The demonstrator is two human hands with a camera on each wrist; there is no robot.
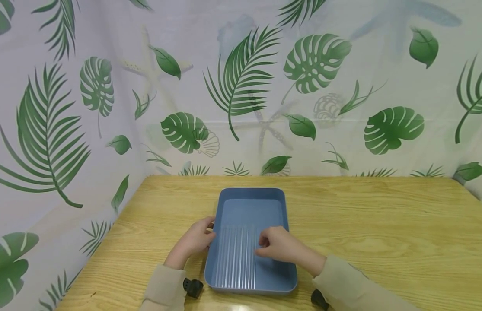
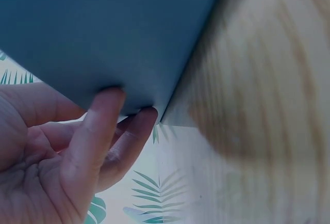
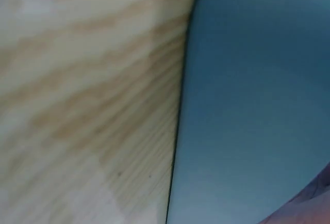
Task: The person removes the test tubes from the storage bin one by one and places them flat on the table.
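Note:
A blue rectangular tray [image 1: 251, 194] lies on the wooden table. In its left half, several clear, thin tube-like strips [image 1: 236, 259] lie side by side lengthwise. At the tray's left wall is my left hand [image 1: 194, 237]; in the left wrist view its fingertips [image 2: 111, 97] touch the outer wall from outside, fairly straight. Over the right part of the tray hovers my right hand [image 1: 279, 246], fingers bent, thumb and index tips close to the rightmost strip. Whether it pinches a clear strip cannot be seen. The right wrist view shows mostly the tray's outer wall [image 3: 247, 100] and a hand edge.
The wooden table [image 1: 373, 224] stretches to both sides of the tray. A leaf-patterned sheet [image 1: 241, 86] hangs behind and to the left. Small black devices [image 1: 193, 288] sit at both wrists.

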